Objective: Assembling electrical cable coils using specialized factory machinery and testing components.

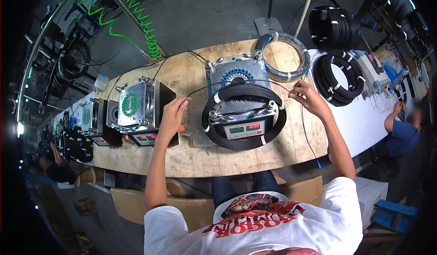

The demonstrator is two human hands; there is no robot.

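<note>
A thin black cable (206, 88) runs across the machine in front of me. Its left stretch is pinched in the fingertips of my left hand (173, 112), and my right hand (311, 99) pinches it on the other side. From the right hand a loose tail (307, 139) hangs down over the table's near edge, ending in a blue tip. Between my hands a coil of black cable (213, 136) lies around the front of the metal machine (243, 132), which has a lit display, clamps and a ring of blue pieces (226, 78) on its top plate.
Similar machines with green rings, one nearer (131, 105) and one farther (89, 115), stand to the left. A wrapped cable coil (296, 74) lies at the back right, with another black coil (325, 87) on the white table. A green spiral hose (152, 43) hangs behind. Another person (403, 134) works at right.
</note>
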